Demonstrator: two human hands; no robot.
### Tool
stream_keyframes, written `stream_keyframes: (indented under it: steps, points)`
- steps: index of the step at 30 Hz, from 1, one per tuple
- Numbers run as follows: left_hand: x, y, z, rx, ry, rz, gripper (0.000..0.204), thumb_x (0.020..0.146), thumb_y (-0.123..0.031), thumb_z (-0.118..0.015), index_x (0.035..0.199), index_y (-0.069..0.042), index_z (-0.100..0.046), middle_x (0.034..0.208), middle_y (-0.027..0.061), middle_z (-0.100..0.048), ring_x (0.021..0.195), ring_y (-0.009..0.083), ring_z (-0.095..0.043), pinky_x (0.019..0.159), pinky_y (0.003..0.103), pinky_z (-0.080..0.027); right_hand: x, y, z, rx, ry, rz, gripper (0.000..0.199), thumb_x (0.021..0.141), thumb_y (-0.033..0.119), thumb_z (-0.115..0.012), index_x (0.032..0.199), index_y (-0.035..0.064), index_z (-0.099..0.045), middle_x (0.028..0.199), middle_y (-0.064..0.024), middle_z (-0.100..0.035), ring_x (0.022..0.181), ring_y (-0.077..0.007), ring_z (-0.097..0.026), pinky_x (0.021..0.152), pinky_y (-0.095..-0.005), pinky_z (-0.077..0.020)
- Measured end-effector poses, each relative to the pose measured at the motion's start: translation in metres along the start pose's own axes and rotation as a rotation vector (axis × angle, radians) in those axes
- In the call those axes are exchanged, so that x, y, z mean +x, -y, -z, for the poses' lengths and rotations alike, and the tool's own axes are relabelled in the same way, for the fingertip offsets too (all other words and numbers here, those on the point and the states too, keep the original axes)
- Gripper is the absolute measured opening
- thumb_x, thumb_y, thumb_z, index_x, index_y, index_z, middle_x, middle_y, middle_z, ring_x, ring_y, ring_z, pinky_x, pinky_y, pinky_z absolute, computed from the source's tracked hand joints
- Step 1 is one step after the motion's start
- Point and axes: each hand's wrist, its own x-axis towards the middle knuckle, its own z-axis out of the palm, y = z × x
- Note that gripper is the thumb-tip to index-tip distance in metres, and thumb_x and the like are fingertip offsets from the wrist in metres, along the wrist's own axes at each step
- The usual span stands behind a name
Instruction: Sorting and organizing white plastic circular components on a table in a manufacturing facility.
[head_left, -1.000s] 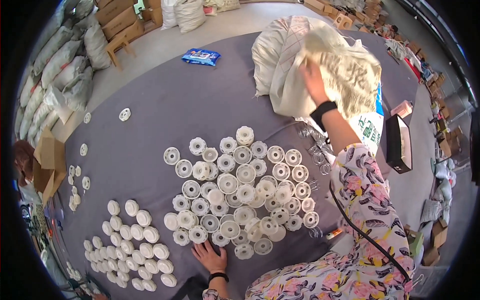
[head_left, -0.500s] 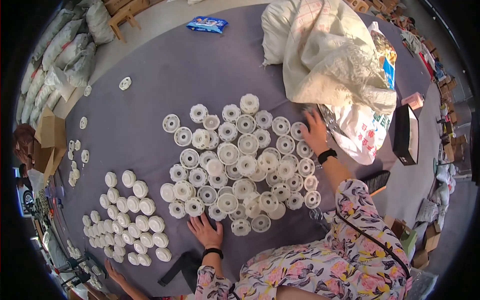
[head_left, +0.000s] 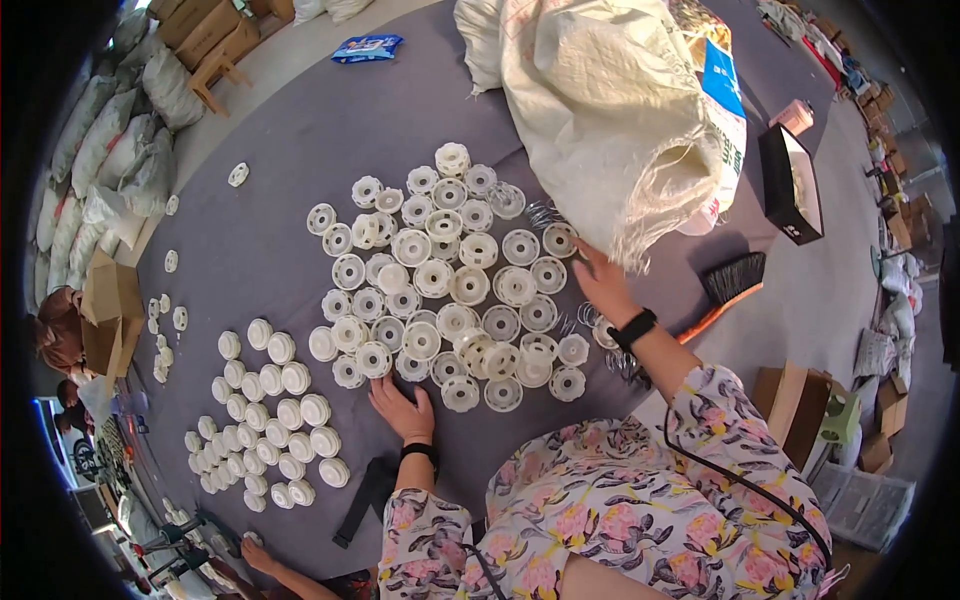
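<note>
Many white round plastic discs with central holes (head_left: pixel 411 247) are spread in a broad cluster, some overlapping or stacked. My left hand (head_left: pixel 402 410) lies open on the grey cloth at the cluster's near edge, its fingertips by the nearest discs. At the right edge is my right hand (head_left: pixel 601 287), fingers stretched out, reaching a disc (head_left: pixel 559 240) below the sack. Thin wire springs (head_left: pixel 545 214) lie beside that disc, and more coils sit near my right wrist. To the left stands a group of white domed caps (head_left: pixel 289 412).
A large woven sack (head_left: pixel 610 110) slumps at the far right. Beyond my right arm are a black-bristled brush (head_left: pixel 733 279) and an open black box (head_left: pixel 790 185). A blue packet (head_left: pixel 367 48) lies at the back. Another person's hand (head_left: pixel 259 553) is at lower left, near a black strap (head_left: pixel 364 500).
The view has shifted. My right hand has come nearer along the cluster's right side, where discs have moved and more springs show. The sack's frayed mouth now hangs nearer. My left hand stays flat.
</note>
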Motion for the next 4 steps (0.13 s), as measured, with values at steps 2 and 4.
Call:
stream_keyframes:
  steps: [2, 4]
  points:
    - [0.001, 0.0, 0.005, -0.178, 0.014, 0.01, 0.057, 0.073, -0.016, -0.061, 0.126, 0.0, -0.044, 0.136, 0.0215, -0.038, 0.131, 0.0392, -0.029, 0.11, 0.052, -0.018, -0.042, -0.032, 0.02, 0.348, -0.1, 0.082, 0.042, 0.081, 0.017, -0.057, 0.122, 0.011, -0.056, 0.128, -0.0158, -0.054, 0.121, -0.0276, -0.047, 0.102, -0.0433, -0.0358]
    - [-0.012, 0.0, 0.001, -0.334, -0.036, 0.147, 0.059, 0.076, -0.017, -0.062, 0.128, 0.0, -0.04, 0.136, 0.0202, -0.039, 0.13, 0.035, -0.033, 0.109, 0.049, -0.021, -0.083, -0.032, 0.055, -0.296, -0.077, 0.287, 0.041, 0.085, 0.012, -0.059, 0.125, 0.0117, -0.054, 0.134, -0.0149, -0.05, 0.125, -0.0296, -0.045, 0.107, -0.0443, -0.0296]
